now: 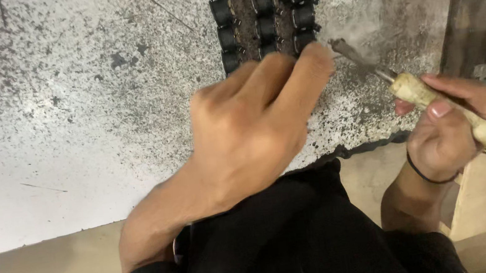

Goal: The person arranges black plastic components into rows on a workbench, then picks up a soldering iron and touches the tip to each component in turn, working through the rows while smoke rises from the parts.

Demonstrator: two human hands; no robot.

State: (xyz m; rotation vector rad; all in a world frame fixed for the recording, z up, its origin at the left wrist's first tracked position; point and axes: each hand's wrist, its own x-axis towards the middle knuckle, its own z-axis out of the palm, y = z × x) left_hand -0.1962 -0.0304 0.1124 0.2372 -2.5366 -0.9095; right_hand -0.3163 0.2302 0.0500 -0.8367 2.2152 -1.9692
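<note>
Head view shows the left hand (pixel 254 122) curled, fingertips pressing on rows of small black rollers (pixel 264 8) lying at the far middle of the speckled desk (pixel 65 116). They look hard, light and greasy, best pinched by their sides. The right hand (pixel 451 128) grips a brush (pixel 439 107) by its wooden handle, bristles angled toward the rollers.

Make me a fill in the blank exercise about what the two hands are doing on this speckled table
The right hand holds a brush by its pale ____ handle.
The left hand rests its fingertips on the rows of small ____ cylindrical parts.
The parts lie on a speckled ____ table.
A thin dark band circles the ____ wrist.

Missing words: wooden; black; white; right
</note>
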